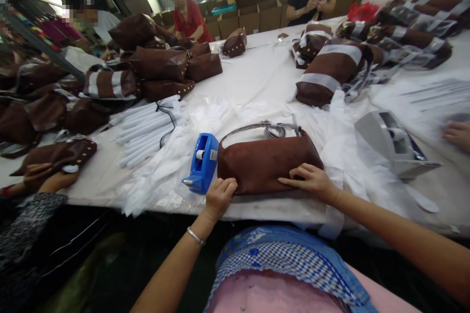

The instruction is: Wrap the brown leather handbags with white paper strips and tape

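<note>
A brown leather handbag (266, 159) lies flat on the white table (253, 78) in front of me, its grey strap curled behind it. My left hand (219, 197) is curled shut at the bag's lower left corner, gripping its edge. My right hand (312, 181) rests on the bag's lower right part, fingers stretched flat on the leather. A blue tape dispenser (201, 162) stands just left of the bag, close to my left hand.
White wrapping sheets (161, 166) and paper rolls (141, 129) lie to the left. Piles of brown bags (161, 63) fill the far left; wrapped bags (330, 71) sit right. A grey tape dispenser (394, 144) stands right. Other people work around the table; another person's hand (457, 134) is at the right edge.
</note>
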{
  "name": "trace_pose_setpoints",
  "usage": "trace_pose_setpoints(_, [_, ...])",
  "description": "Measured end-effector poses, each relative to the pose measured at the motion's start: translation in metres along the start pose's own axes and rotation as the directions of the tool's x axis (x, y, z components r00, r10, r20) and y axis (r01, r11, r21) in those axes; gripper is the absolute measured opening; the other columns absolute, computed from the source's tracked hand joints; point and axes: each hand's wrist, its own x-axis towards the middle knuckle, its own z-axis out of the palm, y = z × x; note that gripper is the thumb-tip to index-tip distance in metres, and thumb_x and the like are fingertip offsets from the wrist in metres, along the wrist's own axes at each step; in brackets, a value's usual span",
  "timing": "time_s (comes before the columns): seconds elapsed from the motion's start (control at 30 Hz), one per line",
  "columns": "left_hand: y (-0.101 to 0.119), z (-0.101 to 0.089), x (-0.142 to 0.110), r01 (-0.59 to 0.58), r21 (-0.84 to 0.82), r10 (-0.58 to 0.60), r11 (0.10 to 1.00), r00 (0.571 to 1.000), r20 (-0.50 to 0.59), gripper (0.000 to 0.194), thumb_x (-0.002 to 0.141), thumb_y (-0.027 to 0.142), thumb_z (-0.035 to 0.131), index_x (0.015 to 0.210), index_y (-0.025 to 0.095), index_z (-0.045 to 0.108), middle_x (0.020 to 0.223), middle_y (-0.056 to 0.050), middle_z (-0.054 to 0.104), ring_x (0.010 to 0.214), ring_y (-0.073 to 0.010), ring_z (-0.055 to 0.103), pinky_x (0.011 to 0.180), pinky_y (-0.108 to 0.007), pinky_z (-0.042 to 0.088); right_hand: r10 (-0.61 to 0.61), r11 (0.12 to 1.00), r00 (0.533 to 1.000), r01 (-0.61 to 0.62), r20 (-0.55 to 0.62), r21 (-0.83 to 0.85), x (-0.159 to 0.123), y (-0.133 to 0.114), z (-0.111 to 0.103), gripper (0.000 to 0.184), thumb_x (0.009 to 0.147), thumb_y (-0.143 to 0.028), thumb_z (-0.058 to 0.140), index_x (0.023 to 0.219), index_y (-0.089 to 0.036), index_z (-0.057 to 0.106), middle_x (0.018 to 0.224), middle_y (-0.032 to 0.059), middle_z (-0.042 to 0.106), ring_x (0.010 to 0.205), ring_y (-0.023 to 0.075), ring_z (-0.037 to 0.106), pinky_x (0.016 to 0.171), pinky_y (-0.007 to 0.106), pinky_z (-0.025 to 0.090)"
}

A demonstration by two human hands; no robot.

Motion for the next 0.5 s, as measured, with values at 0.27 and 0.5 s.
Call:
trace_pose_setpoints(0.27, [0.029, -0.032, 0.044, -0.201, 0.090, 0.177, 0.975, 0.959, 0.222, 0.084, 0.082, 0.008, 0.056, 0.156, 0.032, 0.023, 0.151, -0.012, 0.044, 0.133, -0.0313, 0.047, 0.106, -0.050, 0.041, 0.033, 0.999, 0.999, -0.033, 0.001, -0.031, -0.004, -0.004, 0.008, 0.053, 0.097, -0.012, 0.051, 0.141, -0.040, 0.052, 0.092, 0.0008, 0.066, 0.080, 0.0142, 0.056, 0.076, 0.028, 0.050])
trace_pose_setpoints(0.5, [0.021, 0.026, 0.031, -0.293, 0.128, 0.282, 0.948, 0.955, 0.097, 0.070, 0.094, 0.016, 0.051, 0.153, 0.043, 0.025, 0.163, -0.004, 0.026, 0.151, -0.0331, 0.018, 0.117, -0.067, 0.011, 0.010, 0.999, 1.000, -0.010, 0.005, -0.037, -0.013, -0.009, 0.008, 0.052, 0.094, -0.013, 0.048, 0.141, -0.035, 0.054, 0.097, 0.0029, 0.067, 0.084, 0.0157, 0.058, 0.079, 0.031, 0.050])
